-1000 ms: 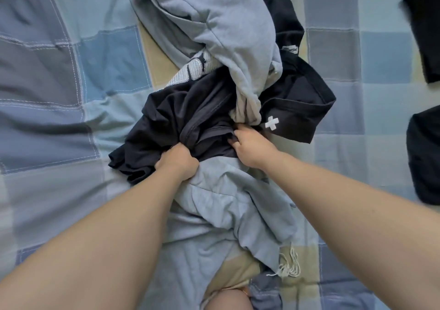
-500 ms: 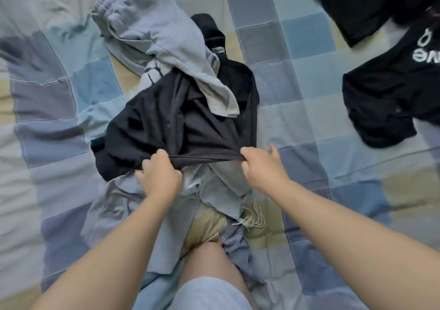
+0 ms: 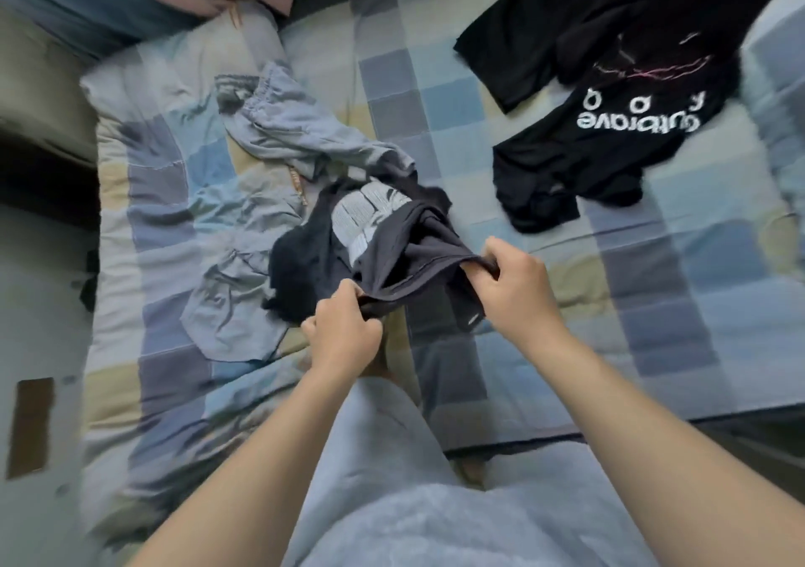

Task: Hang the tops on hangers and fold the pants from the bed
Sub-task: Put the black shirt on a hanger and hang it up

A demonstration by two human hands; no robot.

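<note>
A dark grey top (image 3: pixel 392 257) is stretched by its hem between the left hand (image 3: pixel 344 331) and right hand (image 3: pixel 516 281), fingers clenched on the cloth, above the middle of the bed (image 3: pixel 653 305). It has just been pulled free of the grey pants (image 3: pixel 283 131), now lying toward the left edge. It looks ready for hanging. No hanger or basket shows.

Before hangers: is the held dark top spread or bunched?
Bunched: dark top sags crumpled between left hand and right hand, only its hem stretched.

The checked bed (image 3: pixel 435 100) bears grey pants (image 3: pixel 296 131), a dark top (image 3: pixel 392 253) and black tops (image 3: pixel 631 139).
</note>
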